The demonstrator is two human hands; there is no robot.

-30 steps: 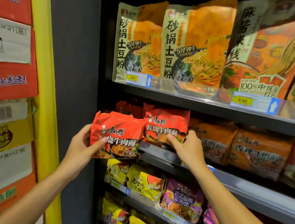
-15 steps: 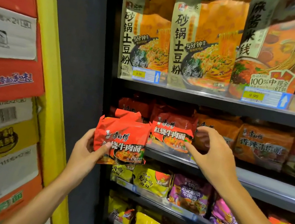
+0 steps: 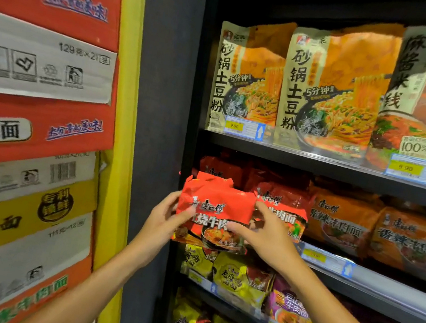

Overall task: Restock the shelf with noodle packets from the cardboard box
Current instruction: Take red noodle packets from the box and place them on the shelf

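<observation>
On my feed the biggest thing is the stack of cardboard cartons [image 3: 28,130] filling the left third of the frame, red, white and yellow printed faces one above another, edged by a yellow strip. Right of a dark grey panel stands the black shelf unit [image 3: 345,172], running from centre to the right edge. On its upper tier I see tall orange noodle bags [image 3: 330,91] standing upright behind price tags [image 3: 244,128]. The tier below holds red and orange packets [image 3: 342,222] in a row; lower tiers carry yellow and purple ones. At frame centre I have the red noodle packet [image 3: 213,212], held upright in front of the left end of the middle tier, just before the packets there. My left hand [image 3: 164,223] grips its left edge, thumb on the front. My right hand [image 3: 264,234] pinches its right edge, fingers curled over it.
</observation>
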